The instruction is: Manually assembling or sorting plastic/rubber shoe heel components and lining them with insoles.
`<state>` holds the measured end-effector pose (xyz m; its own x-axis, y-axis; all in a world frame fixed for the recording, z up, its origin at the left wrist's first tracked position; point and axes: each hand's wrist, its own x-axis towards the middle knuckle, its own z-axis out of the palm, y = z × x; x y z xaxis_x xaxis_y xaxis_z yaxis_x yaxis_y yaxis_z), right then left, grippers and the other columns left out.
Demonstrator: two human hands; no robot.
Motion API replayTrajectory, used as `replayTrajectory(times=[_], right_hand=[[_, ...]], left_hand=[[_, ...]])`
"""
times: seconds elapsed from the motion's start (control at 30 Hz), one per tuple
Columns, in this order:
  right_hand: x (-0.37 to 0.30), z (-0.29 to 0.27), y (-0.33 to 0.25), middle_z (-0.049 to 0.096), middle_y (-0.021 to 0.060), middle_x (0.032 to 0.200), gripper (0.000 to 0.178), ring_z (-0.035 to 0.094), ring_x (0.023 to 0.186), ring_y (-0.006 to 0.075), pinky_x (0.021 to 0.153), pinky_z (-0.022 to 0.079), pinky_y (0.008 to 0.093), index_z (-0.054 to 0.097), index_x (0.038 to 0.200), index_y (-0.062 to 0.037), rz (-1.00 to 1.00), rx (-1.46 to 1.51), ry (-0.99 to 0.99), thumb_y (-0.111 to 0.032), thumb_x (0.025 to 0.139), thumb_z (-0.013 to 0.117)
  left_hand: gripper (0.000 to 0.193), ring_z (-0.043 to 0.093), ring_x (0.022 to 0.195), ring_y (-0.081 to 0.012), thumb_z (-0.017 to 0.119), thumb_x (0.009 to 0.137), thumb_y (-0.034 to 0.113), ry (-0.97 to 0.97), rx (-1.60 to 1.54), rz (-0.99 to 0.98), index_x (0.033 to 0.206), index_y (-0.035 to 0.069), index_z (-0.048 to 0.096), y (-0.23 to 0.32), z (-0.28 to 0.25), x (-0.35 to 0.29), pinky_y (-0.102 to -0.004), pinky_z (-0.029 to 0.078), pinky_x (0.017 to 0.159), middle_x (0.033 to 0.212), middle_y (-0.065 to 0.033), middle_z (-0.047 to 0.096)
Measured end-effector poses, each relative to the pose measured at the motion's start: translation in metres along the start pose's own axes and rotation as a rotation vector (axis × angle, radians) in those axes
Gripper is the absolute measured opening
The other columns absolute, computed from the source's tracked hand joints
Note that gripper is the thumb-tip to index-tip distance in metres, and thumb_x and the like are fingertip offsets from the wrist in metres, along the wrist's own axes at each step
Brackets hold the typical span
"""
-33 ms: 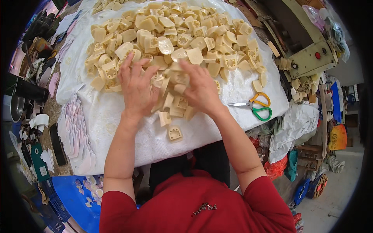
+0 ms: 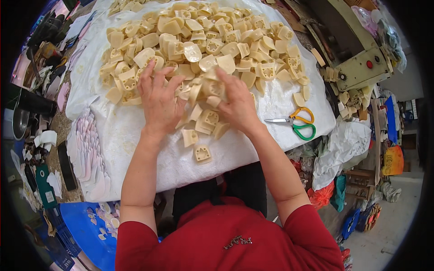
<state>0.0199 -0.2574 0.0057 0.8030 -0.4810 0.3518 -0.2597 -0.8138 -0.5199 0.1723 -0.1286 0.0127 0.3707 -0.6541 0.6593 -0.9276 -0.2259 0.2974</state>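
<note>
A large heap of beige plastic shoe heels [image 2: 192, 52] covers the far half of a white cloth [image 2: 131, 158]. My left hand [image 2: 160, 99] rests on the heap's near left edge, fingers spread and touching heels. Opposite it, my right hand [image 2: 237, 101] curls its thumb and fingers about a motion-blurred shoe heel [image 2: 210, 86]; other heels there are smeared or partly hidden. Several heels [image 2: 208, 119] lie loose between my wrists. Nearest to me on the cloth is a single heel [image 2: 202, 154], its hollowed, holed face turned up.
Scissors [image 2: 296, 122] with orange and green handles lie right of my right forearm. Stacked pale pink cut pieces [image 2: 89, 153] line the cloth's left side. A blue tub [image 2: 86, 235] stands below left. At the right are a machine with a red button [image 2: 369, 64] and crumpled plastic [image 2: 339, 151].
My right hand has shifted slightly, and the heels by its fingers have moved and spread. The loose heels in front have slid a little. My left hand stays nearly still.
</note>
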Motion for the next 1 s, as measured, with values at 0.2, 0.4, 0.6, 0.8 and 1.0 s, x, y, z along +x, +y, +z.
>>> replayTrajectory(times=[0.2,0.4,0.6,0.8,1.0], right_hand=[[0.005,-0.01,-0.004,0.057,0.01,0.106,0.074,0.055,0.099,0.029,0.084,0.046,0.0389,0.038,0.14,-0.0231,0.163,-0.058,-0.053,-0.011,0.072,0.066],[0.003,-0.016,-0.016,0.056,0.0064,0.098,0.068,0.059,0.092,0.025,0.077,0.049,0.0378,0.041,0.137,-0.0284,-0.011,-0.273,-0.069,-0.012,0.073,0.061],[0.011,-0.027,0.007,0.064,0.0151,0.091,0.061,0.063,0.082,0.0349,0.073,0.05,0.0444,0.04,0.137,-0.0227,0.458,-0.153,-0.076,-0.022,0.078,0.057],[-0.014,-0.024,0.023,0.06,0.0163,0.092,0.061,0.061,0.083,0.0341,0.071,0.049,0.0448,0.041,0.137,-0.0204,0.29,-0.137,0.112,-0.011,0.077,0.055],[-0.02,-0.024,0.031,0.052,0.0114,0.1,0.067,0.057,0.085,0.0297,0.074,0.048,0.0409,0.045,0.134,-0.0261,0.089,-0.04,0.153,0.001,0.074,0.055]], left_hand=[[0.035,0.029,0.132,-0.0339,0.061,0.066,0.005,0.016,-0.024,0.022,0.099,0.014,0.068,0.022,-0.003,-0.026,-0.0444,0.027,0.107,0.116,-0.0078,0.055],[0.042,0.024,0.133,-0.0381,0.059,0.064,0.0,-0.104,-0.086,0.005,0.102,0.015,0.067,0.039,-0.016,-0.058,-0.0461,0.026,0.109,0.122,-0.01,0.05],[0.055,0.023,0.133,-0.0393,0.06,0.065,0.003,-0.225,-0.105,-0.008,0.118,0.017,0.061,0.047,-0.033,-0.05,-0.0478,0.025,0.11,0.127,-0.0113,0.046],[0.05,0.016,0.138,-0.0387,0.061,0.067,0.003,-0.246,-0.101,-0.013,0.115,0.018,0.064,0.046,-0.033,-0.054,-0.0473,0.021,0.113,0.135,-0.012,0.04],[0.045,0.016,0.139,-0.0378,0.06,0.068,0.002,-0.219,-0.228,-0.036,0.11,0.016,0.067,0.041,-0.03,-0.058,-0.0465,0.019,0.114,0.138,-0.0115,0.04]])
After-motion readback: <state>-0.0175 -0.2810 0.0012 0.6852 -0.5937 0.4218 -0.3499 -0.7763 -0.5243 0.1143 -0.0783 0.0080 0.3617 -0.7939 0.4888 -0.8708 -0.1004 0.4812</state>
